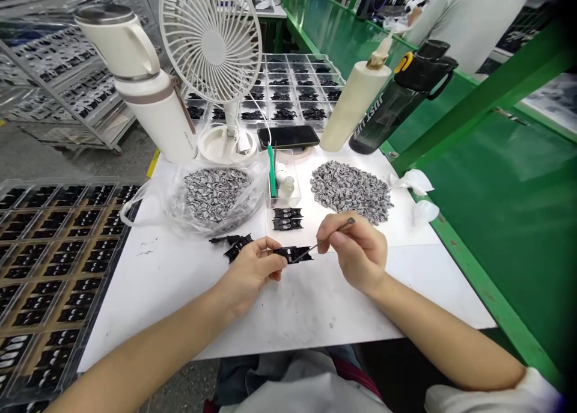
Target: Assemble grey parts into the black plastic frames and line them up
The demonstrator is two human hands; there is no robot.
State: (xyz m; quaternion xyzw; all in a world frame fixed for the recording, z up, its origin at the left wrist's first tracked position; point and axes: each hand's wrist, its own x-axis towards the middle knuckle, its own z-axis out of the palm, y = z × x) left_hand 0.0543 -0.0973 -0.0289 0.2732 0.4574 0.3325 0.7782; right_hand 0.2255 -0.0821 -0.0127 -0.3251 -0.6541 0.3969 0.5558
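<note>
While the left hand (250,275) pinches a black plastic strip (292,254) between thumb and fingers, at twelve o'clock on the white worktable (279,317), the right hand (356,250) grips a thin metal pick (331,234), its tip on the strip. More black strips (280,219) lie just beyond, near a heap of grey pieces (350,190) at one o'clock.

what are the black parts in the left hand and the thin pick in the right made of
The black parts look like moulded plastic with a matte finish, going by their even dark surface, though rubber is possible. The thin pick looks like metal, going by its slim grey shaft; the frame is too coarse to be sure.
</note>
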